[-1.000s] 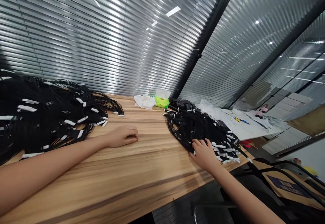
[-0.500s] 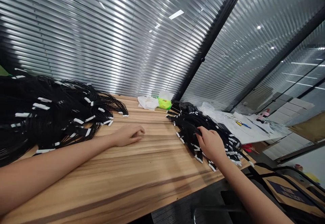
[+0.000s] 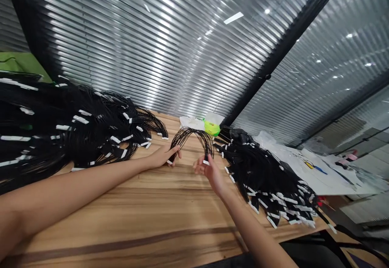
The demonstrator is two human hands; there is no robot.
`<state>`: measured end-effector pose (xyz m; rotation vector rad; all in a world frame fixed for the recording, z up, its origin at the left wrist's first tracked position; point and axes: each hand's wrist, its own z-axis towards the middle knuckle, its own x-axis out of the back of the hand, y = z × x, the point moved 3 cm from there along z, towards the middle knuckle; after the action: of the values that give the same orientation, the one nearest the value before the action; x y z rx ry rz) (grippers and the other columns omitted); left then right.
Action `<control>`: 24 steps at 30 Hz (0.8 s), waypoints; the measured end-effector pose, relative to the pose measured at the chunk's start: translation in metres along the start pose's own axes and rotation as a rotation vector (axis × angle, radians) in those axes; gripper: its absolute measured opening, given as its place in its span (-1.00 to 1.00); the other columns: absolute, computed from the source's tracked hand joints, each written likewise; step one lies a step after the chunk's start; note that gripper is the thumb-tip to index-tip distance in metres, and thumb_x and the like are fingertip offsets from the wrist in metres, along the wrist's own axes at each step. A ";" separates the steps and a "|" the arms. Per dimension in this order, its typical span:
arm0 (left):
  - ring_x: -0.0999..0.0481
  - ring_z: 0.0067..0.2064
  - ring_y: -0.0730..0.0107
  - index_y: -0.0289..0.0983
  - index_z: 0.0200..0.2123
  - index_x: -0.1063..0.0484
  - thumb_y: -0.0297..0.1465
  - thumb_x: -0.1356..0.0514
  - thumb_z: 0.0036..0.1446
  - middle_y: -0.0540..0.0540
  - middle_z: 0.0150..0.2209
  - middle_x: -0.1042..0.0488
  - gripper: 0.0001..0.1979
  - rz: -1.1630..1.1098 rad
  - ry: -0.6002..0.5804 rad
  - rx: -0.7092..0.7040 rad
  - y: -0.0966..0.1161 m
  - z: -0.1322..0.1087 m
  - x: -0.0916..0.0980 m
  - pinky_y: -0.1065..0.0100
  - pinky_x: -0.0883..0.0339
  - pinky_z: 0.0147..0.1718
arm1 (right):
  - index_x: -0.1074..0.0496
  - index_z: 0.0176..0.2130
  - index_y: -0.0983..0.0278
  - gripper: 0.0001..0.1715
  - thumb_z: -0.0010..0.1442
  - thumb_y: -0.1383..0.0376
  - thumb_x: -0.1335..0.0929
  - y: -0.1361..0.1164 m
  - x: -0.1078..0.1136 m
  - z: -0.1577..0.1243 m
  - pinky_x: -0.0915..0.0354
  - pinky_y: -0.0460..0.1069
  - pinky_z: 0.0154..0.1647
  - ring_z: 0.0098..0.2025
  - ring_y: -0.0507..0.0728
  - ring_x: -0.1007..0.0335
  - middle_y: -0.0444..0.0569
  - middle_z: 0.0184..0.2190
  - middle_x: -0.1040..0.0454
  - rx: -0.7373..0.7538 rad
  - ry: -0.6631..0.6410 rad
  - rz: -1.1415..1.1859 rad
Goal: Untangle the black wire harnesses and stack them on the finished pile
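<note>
A black wire harness point(image 3: 192, 130) with white connectors arches above the wooden table point(image 3: 170, 215). My left hand point(image 3: 164, 156) grips one end, where a white connector shows under the fingers. At the other end, my right hand point(image 3: 209, 171) pinches the harness beside its white connector, fingers curled. To the left lies a large heap of similar harnesses point(image 3: 100, 118), close to my left forearm. Another pile of black harnesses point(image 3: 261, 170) spreads just right of my right hand.
A green tissue pack point(image 3: 212, 127) and crumpled white tissue point(image 3: 191, 122) lie at the back edge, before a blind-covered glass wall point(image 3: 146, 49). A white table point(image 3: 331, 183) at right bears pliers with yellow and blue handles point(image 3: 316, 167) and clear plastic.
My right hand has moved left from the right pile, bringing a harness to the middle. My left hand, previously without anything in it, now grips its other end. The view has shifted slightly.
</note>
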<state>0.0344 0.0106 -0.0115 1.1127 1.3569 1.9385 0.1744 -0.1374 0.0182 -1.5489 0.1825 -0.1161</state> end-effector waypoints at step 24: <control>-0.53 -0.13 0.20 -0.37 -0.18 -0.50 0.09 0.03 0.09 -0.21 -0.14 -0.56 -0.35 -0.569 -0.176 0.299 0.001 -0.002 -0.030 0.28 -0.38 -0.11 | -0.38 0.08 0.31 -0.48 0.17 0.18 -0.27 0.025 -0.042 0.024 -0.22 0.00 -0.02 0.15 0.19 -0.31 0.18 0.25 -0.23 -0.457 -0.750 0.341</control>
<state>0.0484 -0.0147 -0.0210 0.8692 1.6749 1.2347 0.1365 -0.1050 -0.0051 -1.8813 -0.1372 0.8168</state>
